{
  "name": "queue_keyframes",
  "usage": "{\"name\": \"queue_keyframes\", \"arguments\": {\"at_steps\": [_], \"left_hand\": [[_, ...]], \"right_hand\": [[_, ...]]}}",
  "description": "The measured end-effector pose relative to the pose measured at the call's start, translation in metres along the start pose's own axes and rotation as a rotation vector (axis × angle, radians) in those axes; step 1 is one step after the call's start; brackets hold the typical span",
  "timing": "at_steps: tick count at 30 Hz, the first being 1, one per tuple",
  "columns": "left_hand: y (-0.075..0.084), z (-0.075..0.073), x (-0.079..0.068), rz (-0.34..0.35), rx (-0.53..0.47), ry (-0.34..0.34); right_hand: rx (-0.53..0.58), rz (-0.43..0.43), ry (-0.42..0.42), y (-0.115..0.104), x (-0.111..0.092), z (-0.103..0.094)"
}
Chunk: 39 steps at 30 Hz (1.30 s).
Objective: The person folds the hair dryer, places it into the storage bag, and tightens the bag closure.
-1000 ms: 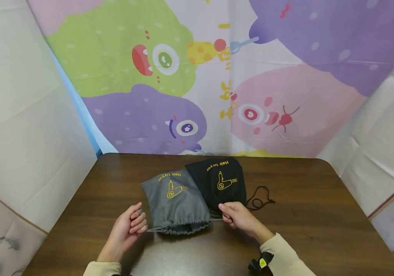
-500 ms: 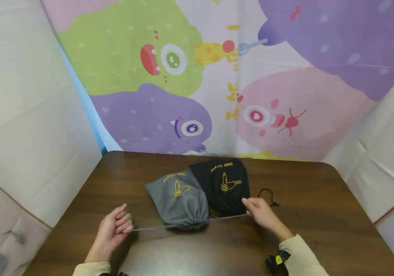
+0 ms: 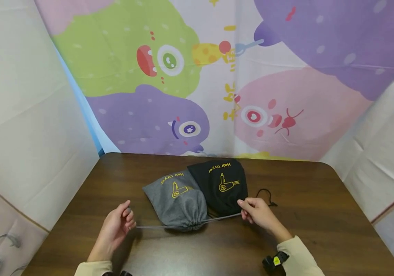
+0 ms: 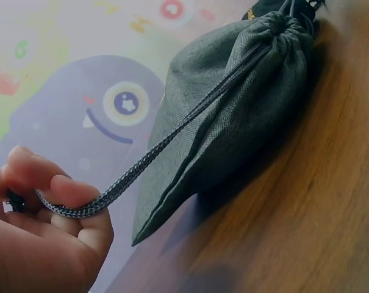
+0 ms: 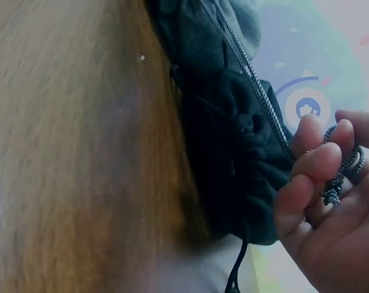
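A grey drawstring bag with a yellow hair dryer print lies mid-table, its mouth gathered tight toward the near edge. My left hand grips one grey drawstring, fingers curled round it, left of the bag. On the other side my right hand holds the opposite drawstring, its knotted end showing at the palm in the right wrist view. Both cords stretch from the puckered mouth. Partly under the grey bag, a black drawstring bag with the same print lies behind, its neck gathered too.
The black bag's loose cord trails on the wooden table beyond my right hand. A cartoon-printed curtain hangs behind the table, with pale cloth walls at both sides.
My hands have moved apart, pulling the cords out, and the grey bag's open mouth has cinched shut. Since half a second ago, both hands have eased slightly inward.
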<state>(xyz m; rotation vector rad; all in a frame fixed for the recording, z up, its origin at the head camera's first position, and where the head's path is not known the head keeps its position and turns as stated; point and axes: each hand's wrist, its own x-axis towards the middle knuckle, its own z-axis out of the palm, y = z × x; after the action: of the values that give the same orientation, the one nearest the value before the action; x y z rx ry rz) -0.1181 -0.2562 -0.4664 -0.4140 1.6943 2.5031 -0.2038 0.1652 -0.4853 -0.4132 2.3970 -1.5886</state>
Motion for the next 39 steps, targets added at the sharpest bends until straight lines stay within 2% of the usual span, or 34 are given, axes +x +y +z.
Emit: {"name": "queue_keyframes", "arguments": {"at_steps": [6,14,21,30,33,39], "left_hand": [[0.0,0.013,0.004,0.009,0.124,0.042],[-0.006,0.023,0.009,-0.004,0.291,-0.019],[-0.01,0.021,0.01,-0.01,0.445,-0.038],[-0.01,0.011,0.007,0.017,0.667,0.005],[-0.01,0.008,0.007,0.018,0.73,0.006],[-0.009,0.004,0.004,0.002,0.841,0.059]], "right_hand": [[0.028,-0.062,-0.021,-0.008,0.0,0.008],[0.055,-0.122,-0.164,-0.016,0.0,0.027],[-0.01,-0.156,-0.252,-0.019,0.0,0.04],[-0.106,-0.228,-0.186,-0.021,0.0,0.042],[-0.111,-0.224,-0.176,-0.02,0.0,0.043],[-0.084,-0.186,-0.176,-0.02,-0.002,0.044]]}}
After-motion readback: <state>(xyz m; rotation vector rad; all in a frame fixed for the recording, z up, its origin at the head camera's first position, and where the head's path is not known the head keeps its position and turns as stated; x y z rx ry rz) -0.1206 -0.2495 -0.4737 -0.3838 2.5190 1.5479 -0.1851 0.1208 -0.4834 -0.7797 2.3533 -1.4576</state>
